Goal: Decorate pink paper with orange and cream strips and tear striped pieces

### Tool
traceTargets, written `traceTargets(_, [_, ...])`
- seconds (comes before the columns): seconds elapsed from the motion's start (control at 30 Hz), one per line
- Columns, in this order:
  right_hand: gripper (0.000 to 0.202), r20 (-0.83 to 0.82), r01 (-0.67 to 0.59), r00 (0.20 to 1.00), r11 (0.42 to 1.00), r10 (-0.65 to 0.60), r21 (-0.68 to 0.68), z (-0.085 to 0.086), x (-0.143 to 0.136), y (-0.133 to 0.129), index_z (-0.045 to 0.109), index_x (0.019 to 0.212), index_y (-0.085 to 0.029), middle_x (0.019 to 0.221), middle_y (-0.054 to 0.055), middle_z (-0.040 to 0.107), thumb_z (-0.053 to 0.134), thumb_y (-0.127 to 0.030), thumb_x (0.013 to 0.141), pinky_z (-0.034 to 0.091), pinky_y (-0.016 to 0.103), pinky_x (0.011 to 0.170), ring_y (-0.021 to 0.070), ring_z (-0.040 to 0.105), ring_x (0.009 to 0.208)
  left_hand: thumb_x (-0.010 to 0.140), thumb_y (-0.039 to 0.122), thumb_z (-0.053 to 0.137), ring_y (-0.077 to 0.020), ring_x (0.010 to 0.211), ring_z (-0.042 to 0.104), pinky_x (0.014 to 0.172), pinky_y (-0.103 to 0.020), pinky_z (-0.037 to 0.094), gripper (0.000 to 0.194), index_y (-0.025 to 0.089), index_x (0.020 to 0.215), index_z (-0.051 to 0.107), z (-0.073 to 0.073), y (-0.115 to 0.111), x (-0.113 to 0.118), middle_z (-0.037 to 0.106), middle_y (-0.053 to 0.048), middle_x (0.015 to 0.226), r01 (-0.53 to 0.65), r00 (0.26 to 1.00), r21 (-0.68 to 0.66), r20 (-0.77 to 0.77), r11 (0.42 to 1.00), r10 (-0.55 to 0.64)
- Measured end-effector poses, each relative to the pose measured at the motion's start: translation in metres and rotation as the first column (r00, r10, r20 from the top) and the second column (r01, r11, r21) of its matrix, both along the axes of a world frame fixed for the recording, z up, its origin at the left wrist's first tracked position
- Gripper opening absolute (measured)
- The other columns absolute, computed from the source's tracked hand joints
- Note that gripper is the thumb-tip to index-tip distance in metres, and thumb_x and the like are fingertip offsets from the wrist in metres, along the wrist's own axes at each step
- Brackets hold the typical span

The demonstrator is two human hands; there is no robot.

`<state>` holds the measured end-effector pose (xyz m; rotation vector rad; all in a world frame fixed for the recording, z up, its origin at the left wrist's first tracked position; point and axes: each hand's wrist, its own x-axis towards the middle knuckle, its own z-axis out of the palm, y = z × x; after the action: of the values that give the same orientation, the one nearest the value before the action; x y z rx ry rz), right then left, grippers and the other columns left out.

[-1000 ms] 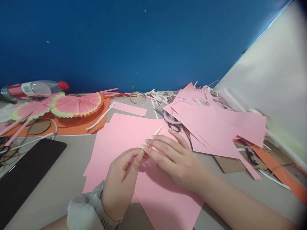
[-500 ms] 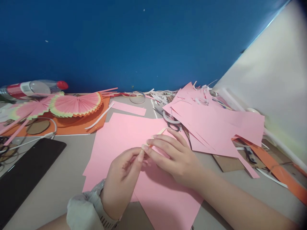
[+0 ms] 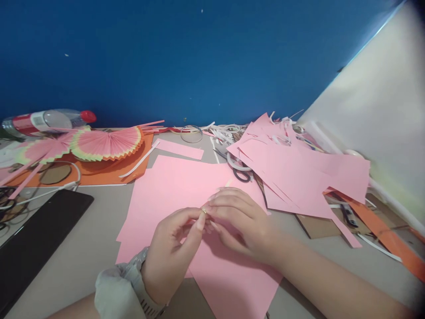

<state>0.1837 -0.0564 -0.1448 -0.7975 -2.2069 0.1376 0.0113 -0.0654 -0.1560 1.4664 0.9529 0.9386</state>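
Observation:
My left hand (image 3: pixel 175 246) pinches a narrow pale yellow strip (image 3: pixel 203 212), which looks like paper, between thumb and forefinger. Only a small curled bit of it shows at the fingertips. My right hand (image 3: pixel 244 221) meets it from the other side, its fingers bent and close together at the strip, partly hiding it. A pale tip (image 3: pixel 229 182) pokes out beyond the right fingers. Both hands are over overlapping pink paper sheets (image 3: pixel 175 181) on the grey table.
Left are a black phone (image 3: pixel 43 248), a pleated pink paper fan (image 3: pixel 108 144) with green edging, and a bottle (image 3: pixel 40 122) on its side. Cut pink sheets (image 3: pixel 299 173) lie right, partly over scissors (image 3: pixel 241 175). A blue wall (image 3: pixel 186 57) rises behind.
My right fingers have curled in, and the thumb now shows below them. Less of the pale strip is visible. The left hand still pinches it, with its fingertips slightly lower.

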Motion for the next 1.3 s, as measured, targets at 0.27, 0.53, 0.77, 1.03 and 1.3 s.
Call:
traceTargets(0.27, [0.022,0.068,0.002,0.998,0.996,-0.009,0.094,0.0005,0.0053,0.0016,0.057,0.096,-0.013,0.093,0.01,0.064,0.055,-0.007,0.075,0.048,0.041,0.084,0.0191,0.055,0.093,0.091,0.026,0.044,-0.0096,0.08,0.057,0.075,-0.018,0.044,0.022,0.025,0.101,0.064,0.0007,0.0003,-0.0011,0.066,0.003,0.091,0.033,0.998,0.021,-0.06,0.999,-0.032])
traceTargets(0.53, [0.02,0.131,0.003,0.991,0.978,-0.031,0.207,-0.0007,0.0076,0.0035,0.057,0.095,-0.014,0.09,0.009,0.066,0.053,-0.01,0.076,0.05,0.04,0.081,0.0186,0.057,0.09,0.09,0.028,0.045,-0.0129,0.085,0.058,0.076,-0.02,0.045,0.023,0.023,0.1,0.065,0.002,0.0004,0.0,0.067,0.001,0.092,0.027,0.998,-0.011,-0.052,1.0,-0.028])
traceTargets(0.77, [0.018,0.183,0.066,0.976,0.963,-0.117,0.262,0.0003,0.0083,-0.0005,0.059,0.097,-0.015,0.093,0.006,0.067,0.051,-0.013,0.081,0.042,0.044,0.092,0.0185,0.058,0.093,0.09,0.025,0.045,-0.0116,0.08,0.058,0.074,-0.019,0.044,0.023,0.024,0.098,0.066,0.0017,0.0003,-0.0013,0.068,0.001,0.089,0.027,0.998,0.044,-0.06,0.999,-0.024])
traceTargets(1.03, [0.016,0.185,0.079,0.974,0.959,-0.133,0.271,-0.0008,0.0081,-0.0005,0.059,0.096,-0.017,0.093,0.006,0.067,0.048,-0.015,0.084,0.04,0.043,0.093,0.0174,0.058,0.094,0.091,0.026,0.044,-0.0116,0.081,0.058,0.074,-0.019,0.044,0.023,0.024,0.098,0.066,0.0017,0.0007,-0.0014,0.067,0.001,0.09,0.037,0.997,0.038,-0.063,0.999,-0.035])
traceTargets(1.3, [0.018,0.179,0.076,0.976,0.959,-0.128,0.272,-0.0011,0.0082,-0.001,0.059,0.097,-0.016,0.093,0.006,0.067,0.048,-0.014,0.083,0.04,0.043,0.093,0.0182,0.058,0.094,0.09,0.025,0.045,-0.0109,0.082,0.058,0.075,-0.018,0.045,0.022,0.024,0.098,0.066,0.0023,0.0004,-0.0015,0.067,0.002,0.09,0.027,0.998,0.031,-0.057,0.999,-0.026])
